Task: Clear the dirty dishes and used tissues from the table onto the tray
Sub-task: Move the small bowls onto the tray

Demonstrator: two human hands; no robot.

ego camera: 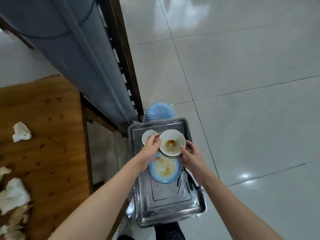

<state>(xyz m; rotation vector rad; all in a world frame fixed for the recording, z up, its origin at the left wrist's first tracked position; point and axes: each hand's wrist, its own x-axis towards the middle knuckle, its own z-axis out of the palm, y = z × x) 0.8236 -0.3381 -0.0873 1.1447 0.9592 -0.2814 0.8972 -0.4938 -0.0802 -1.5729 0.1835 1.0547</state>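
Note:
A steel tray (166,210) sits low beside the wooden table (45,135). Over its far half, both my hands hold a short stack of dirty white bowls (172,142), the top one smeared with brown sauce. My left hand (150,149) grips the stack's left rim and my right hand (188,156) grips its right side. Below the stack lies a blue plate (164,170) with sauce stains. Another white bowl (148,135) rests on the tray behind my left hand. A white spoon (182,181) and dark chopsticks (189,181) lie at the tray's right side. Crumpled used tissues (21,131) remain on the table.
More crumpled tissues (13,194) lie at the table's left front edge. A blue ribbed stool (159,111) stands just beyond the tray. A grey padded bench back (78,58) with a dark wooden frame runs along the table. Pale floor tiles (242,84) spread to the right.

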